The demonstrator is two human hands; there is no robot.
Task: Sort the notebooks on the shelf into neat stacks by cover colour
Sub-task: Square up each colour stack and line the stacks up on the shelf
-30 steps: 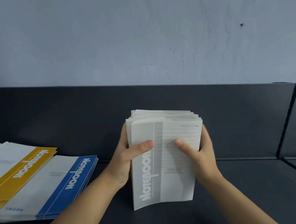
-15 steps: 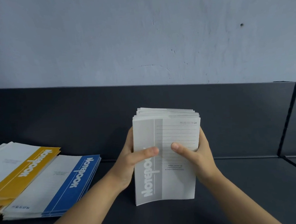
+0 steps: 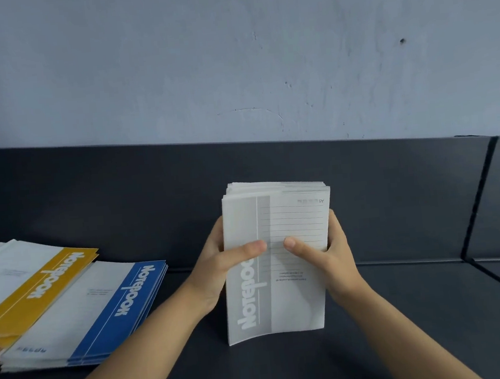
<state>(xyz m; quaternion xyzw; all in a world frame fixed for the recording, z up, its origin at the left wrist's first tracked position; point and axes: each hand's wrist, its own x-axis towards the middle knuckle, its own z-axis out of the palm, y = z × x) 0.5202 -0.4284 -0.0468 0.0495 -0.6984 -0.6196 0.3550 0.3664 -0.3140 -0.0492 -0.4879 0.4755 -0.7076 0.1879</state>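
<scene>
Fingers (image 3: 245, 251) curled round the grey notebook stack (image 3: 296, 301): left hand (image 3: 216, 269) and right hand (image 3: 328, 255) each grip one long edge, thumbs flat across the matte front cover. The stack stands upright on the dark, smooth shelf (image 3: 407, 311), its bottom edge slightly bowed. At left, lying flat, a blue-banded stack (image 3: 101, 310) sits just beside a yellow-banded stack (image 3: 38, 283). Behind is a pale, scuffed wall (image 3: 229, 53).

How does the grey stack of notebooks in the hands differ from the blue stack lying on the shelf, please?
The grey stack stands upright on its short edge; the blue stack lies flat. The left hand and right hand grip the grey stack; no hand holds the blue stack. Their cover bands are grey and blue. Both read "Notebook".
</scene>
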